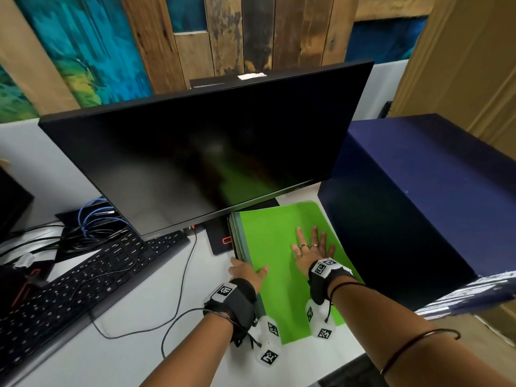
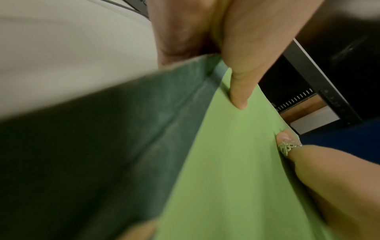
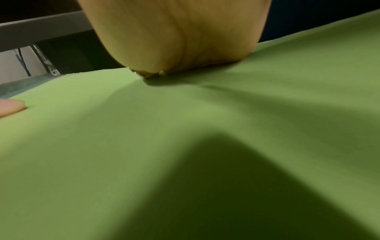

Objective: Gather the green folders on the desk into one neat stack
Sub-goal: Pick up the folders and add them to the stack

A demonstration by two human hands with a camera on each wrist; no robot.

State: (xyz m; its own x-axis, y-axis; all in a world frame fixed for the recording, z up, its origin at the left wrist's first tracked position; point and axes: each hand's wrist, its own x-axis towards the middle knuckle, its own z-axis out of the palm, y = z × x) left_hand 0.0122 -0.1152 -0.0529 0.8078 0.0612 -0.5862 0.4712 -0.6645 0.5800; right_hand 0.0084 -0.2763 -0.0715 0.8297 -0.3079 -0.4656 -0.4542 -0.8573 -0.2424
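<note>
A stack of green folders (image 1: 279, 289) lies on the white desk (image 1: 134, 347), just below the monitor's lower right corner. The top folder (image 2: 226, 170) is bright green, and darker green folders (image 1: 236, 238) show along the stack's left edge. My right hand (image 1: 312, 244) lies flat on the top folder with its fingers spread, palm pressing down (image 3: 174, 40). My left hand (image 1: 248, 270) holds the stack's near left edge. Its thumb (image 2: 238, 92) rests on the bright folder, and its fingers (image 2: 180, 32) go down beside and under the dark ones.
A large dark monitor (image 1: 195, 157) overhangs the far end of the stack. A tall dark blue box (image 1: 418, 205) stands close against the stack's right side. A black keyboard (image 1: 83, 280), tangled cables (image 1: 95, 219) and a black pad (image 1: 219, 241) lie to the left.
</note>
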